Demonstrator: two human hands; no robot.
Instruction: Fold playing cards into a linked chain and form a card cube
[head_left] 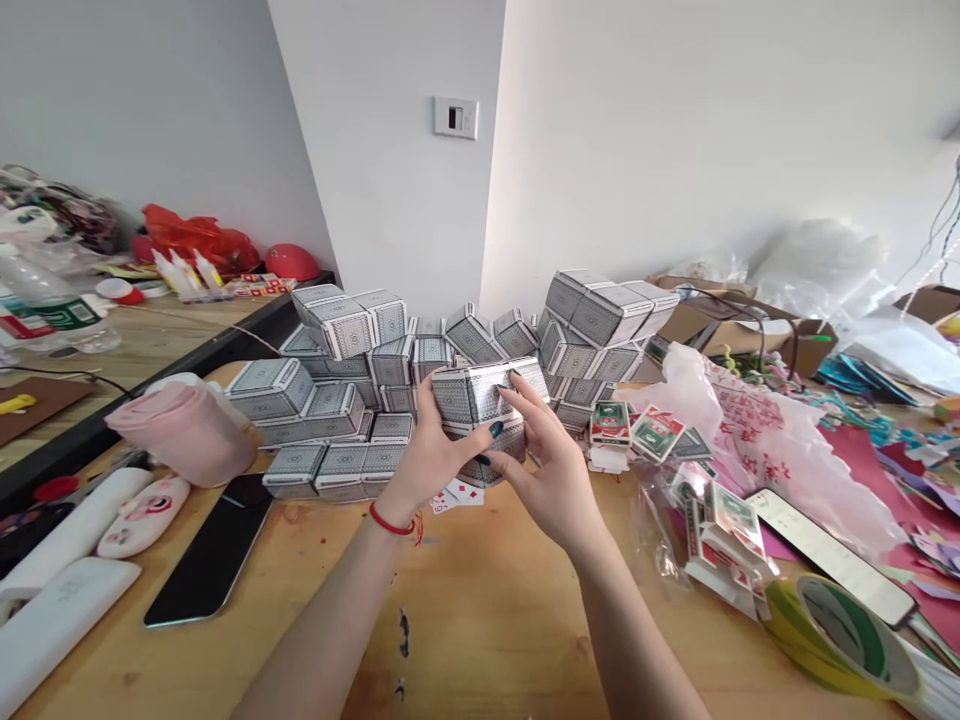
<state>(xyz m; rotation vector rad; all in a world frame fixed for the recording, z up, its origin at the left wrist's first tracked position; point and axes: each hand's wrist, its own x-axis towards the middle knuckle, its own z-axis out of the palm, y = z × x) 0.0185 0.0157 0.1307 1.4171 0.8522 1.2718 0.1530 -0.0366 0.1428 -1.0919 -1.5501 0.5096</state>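
My left hand [439, 455] and my right hand [553, 470] grip a box-like block of folded playing cards [454, 398] between them. Grey patterned card backs cover its faces. The left fingers wrap round its left side, while the right thumb and fingers press on its front and top. Both thumbs have dark green nails. Behind the block stand stacks of similar card blocks, one at the left [341, 405] and a taller one at the right [600, 315]. A few loose playing cards [466, 494] lie face up below the held block.
A black phone [214, 555] and a rolled pink cloth [184, 430] lie left. To the right are opened card boxes [731, 540], a plastic bag [757, 440], a second phone [832, 560] and yellow tape [787, 640]. The wall [390, 130] rises behind the stacks.
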